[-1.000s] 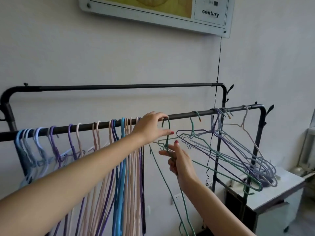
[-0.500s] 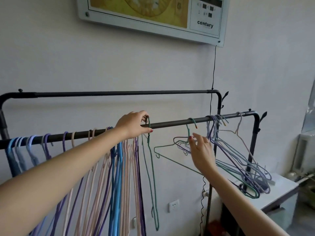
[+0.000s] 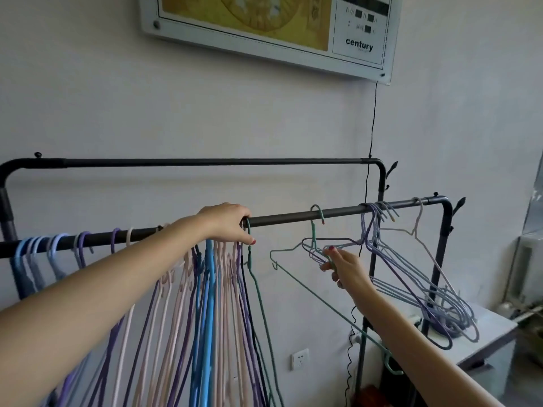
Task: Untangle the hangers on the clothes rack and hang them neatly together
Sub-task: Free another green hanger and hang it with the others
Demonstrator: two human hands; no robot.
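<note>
**Two hands on the rack, one green hanger just joined to the bundle**

The front rail [image 3: 293, 217] runs out of the frame at 9 o'clock, so its left end is not seen. The lower parts of the packed hangers [image 3: 211, 304] are cut off at 6 o'clock, and they overlap so much that I cannot count them. The tangled hangers [image 3: 417, 277] at 3 o'clock cross each other; about six hooks show on the rail there, but the exact number is hard to tell. The things on the grey desk [image 3: 484, 333] are blurred.

The left hand [image 3: 227, 223] lies over the front rail, fingers curled down around it and around the hook of a green hanger [image 3: 255, 283], which hangs straight at the right edge of the packed group. The thumb is hidden behind the rail. The right hand [image 3: 346, 267], at 4 o'clock from the left one, pinches the thin wires where a second green hanger [image 3: 316, 230] and purple ones meet; its fingers are half closed around them. This second green hanger hangs alone by its hook between the two groups, tilted, its long lower bar running down toward 5 o'clock.

There are two rails; the back rail [image 3: 205, 162] carries nothing. On the wall I see one framed panel [image 3: 264, 24], one cable [image 3: 372, 118] and one socket [image 3: 300, 359].
</note>
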